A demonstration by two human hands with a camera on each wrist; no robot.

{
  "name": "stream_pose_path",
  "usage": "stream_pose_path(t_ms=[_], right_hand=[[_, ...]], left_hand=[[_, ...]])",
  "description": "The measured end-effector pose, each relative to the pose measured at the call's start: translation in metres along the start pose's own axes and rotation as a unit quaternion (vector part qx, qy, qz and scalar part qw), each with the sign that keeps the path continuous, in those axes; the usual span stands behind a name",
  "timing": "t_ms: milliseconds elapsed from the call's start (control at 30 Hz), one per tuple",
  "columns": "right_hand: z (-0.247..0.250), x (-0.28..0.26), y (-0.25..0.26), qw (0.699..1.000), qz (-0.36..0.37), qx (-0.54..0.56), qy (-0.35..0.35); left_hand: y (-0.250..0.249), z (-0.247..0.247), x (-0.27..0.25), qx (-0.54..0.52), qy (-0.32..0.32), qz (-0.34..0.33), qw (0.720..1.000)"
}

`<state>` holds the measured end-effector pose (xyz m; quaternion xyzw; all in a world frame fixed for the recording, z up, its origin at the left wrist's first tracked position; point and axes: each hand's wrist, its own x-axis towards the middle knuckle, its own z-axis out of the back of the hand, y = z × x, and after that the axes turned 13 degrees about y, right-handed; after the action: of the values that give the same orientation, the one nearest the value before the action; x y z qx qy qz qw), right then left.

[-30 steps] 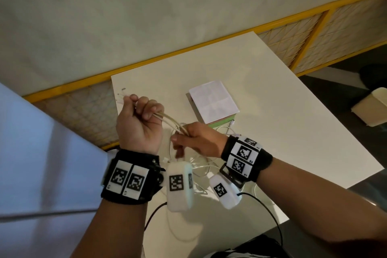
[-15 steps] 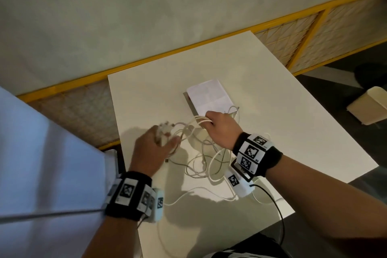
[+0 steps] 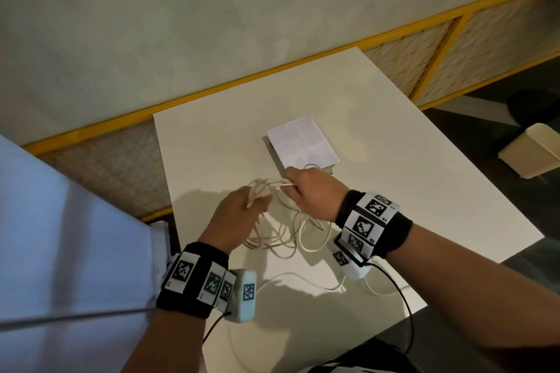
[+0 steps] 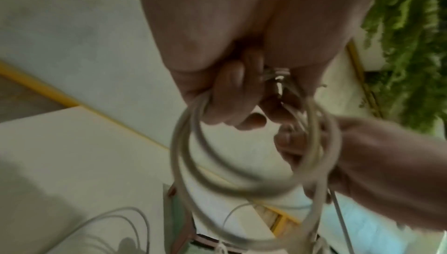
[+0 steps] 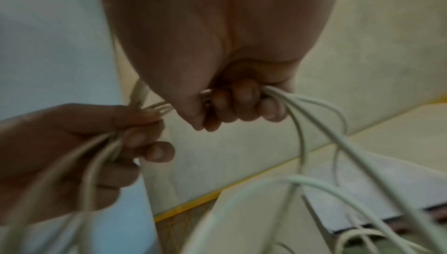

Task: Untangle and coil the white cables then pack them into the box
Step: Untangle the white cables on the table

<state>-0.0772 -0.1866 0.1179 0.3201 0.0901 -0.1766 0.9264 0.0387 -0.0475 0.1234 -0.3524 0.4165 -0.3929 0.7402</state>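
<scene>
Since half a second ago, our two hands have drawn closer together above the table, and the strands between them now run short and nearly taut.

On the left, our left hand hovers just above the white table, its fingers curled around a bundle of the white cables. In the left wrist view, those fingers grip several loops that hang below the hand in a rough ring, blurred at the edges.

Between the hands, a few strands stretch straight across. Below them, loose loops of the cables sag onto the table in a tangle, and one longer strand trails toward us along the tabletop.

To the right, our right hand clenches the other end of the stretched strands. In the right wrist view, its fingers close tightly on a bunch of cables that fan out downward.

Just beyond the right hand lies the box, flat and white on top, with a green edge showing at its near corner. One loop of cable lies against that near edge.

Each wrist wears a black band with square black and white markers.
</scene>
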Motion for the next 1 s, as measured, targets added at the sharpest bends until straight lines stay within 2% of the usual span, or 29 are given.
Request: stream_pose_path(t_ms=[67,167,300,367,500,633,767,933,1000], right_hand=[[0.001,0.0,-0.014,0.998,-0.018,0.057,-0.013],[-0.003,-0.003,-0.04,0.996,-0.068,0.054,0.014],[-0.014,-0.011,-0.07,0.992,-0.115,0.055,0.021],[-0.019,-0.016,-0.075,0.99,-0.114,0.078,0.032],[-0.023,-0.021,-0.076,0.983,-0.082,0.163,0.03],[-0.028,-0.022,-0.081,0.976,-0.094,0.197,0.008],[-0.023,-0.024,-0.078,0.971,-0.121,0.205,-0.033],[0.001,-0.03,-0.068,0.92,-0.111,0.348,-0.141],[0.004,-0.025,-0.062,0.931,-0.11,0.321,-0.133]], left_hand=[[0.01,0.007,-0.001,-0.066,-0.032,0.001,0.997],[0.023,0.024,-0.005,-0.172,-0.085,-0.006,0.981],[0.024,0.057,-0.012,-0.347,-0.158,-0.075,0.921],[0.026,0.07,-0.013,-0.377,-0.164,-0.111,0.905],[0.017,0.084,-0.016,-0.405,-0.193,-0.138,0.883],[0.004,0.086,-0.017,-0.385,-0.194,-0.169,0.886],[-0.001,0.092,-0.012,-0.367,-0.111,-0.196,0.903],[-0.018,0.092,-0.016,-0.357,-0.077,-0.228,0.903],[-0.028,0.086,-0.019,-0.337,-0.088,-0.236,0.907]])
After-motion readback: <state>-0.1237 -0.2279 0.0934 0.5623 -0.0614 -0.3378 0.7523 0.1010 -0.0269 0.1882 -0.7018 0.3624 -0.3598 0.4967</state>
